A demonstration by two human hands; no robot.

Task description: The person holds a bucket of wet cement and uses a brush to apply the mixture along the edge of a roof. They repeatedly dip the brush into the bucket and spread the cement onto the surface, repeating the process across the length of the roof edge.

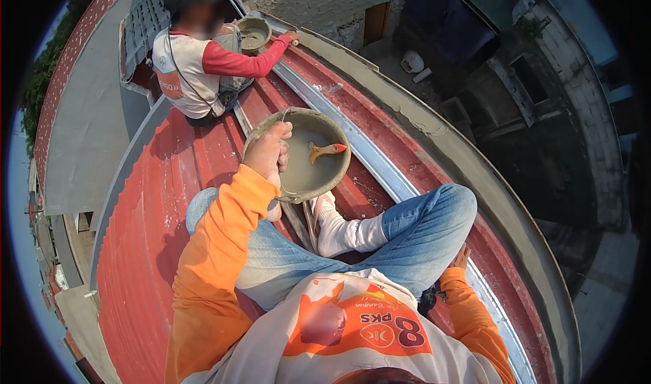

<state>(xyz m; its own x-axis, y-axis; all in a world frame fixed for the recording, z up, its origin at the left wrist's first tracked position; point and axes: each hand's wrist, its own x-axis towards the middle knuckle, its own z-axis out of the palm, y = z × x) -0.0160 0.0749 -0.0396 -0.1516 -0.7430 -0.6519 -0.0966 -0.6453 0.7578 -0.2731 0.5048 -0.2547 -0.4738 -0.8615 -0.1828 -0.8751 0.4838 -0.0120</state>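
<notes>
My left hand [270,150] is closed at the near-left rim of a round bucket [319,197], seemingly on its thin handle. Grey, watery slurry fills the lower part of the bucket. A paintbrush [325,152] with yellowish bristles and a red handle end lies inside it. Beside my bent right leg, my right hand [460,256] is down by the red metal roof [163,180]. Its fingers are mostly hidden behind the knee, so their pose does not show.
Ahead sits a co-worker [196,65] in a red-sleeved shirt, one hand on the cement-coated ledge [407,109], with a second bucket [253,36] alongside. A silver metal strip [366,150] runs along the roof. Past the ledge is a drop to a shaded yard [529,160].
</notes>
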